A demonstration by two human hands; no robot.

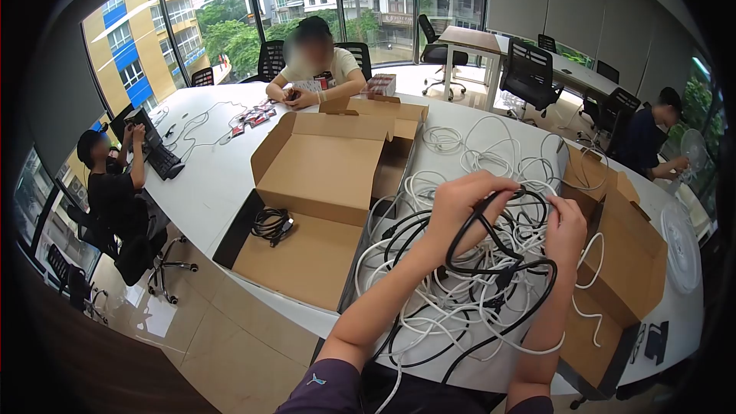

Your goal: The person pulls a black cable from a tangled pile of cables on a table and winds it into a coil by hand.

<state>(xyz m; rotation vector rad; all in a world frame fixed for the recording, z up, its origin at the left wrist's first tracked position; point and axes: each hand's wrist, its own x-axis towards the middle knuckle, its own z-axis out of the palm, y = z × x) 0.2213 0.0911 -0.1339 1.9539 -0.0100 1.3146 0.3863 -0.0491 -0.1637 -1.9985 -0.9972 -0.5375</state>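
Landmark: the cable heap (529, 238), white and black strands tangled together on the bench (222, 157).
Black cable: held up in a loose loop (479, 271) over the cable heap; other parts of it are lost among the strands.
Left hand (469, 205): gripping the black cable above the heap, fingertips pointing toward the right hand.
Right hand (566, 224): fingers curled at the heap's right side, against some strands; whether they pinch one, and which, I cannot tell.
Loop to hands: it hangs just below the left hand, the nearer one, and its long axis slants rightward across the heap toward the right forearm.
Open box (314, 261): left of the heap, lid folded back, a coiled black cable (270, 226) on its floor.
Second box (625, 261): right of the heap, also open.
White coil (443, 139): beyond the heap, near its far edge.
Across the bench: a seated person (345, 65), well beyond the heap.
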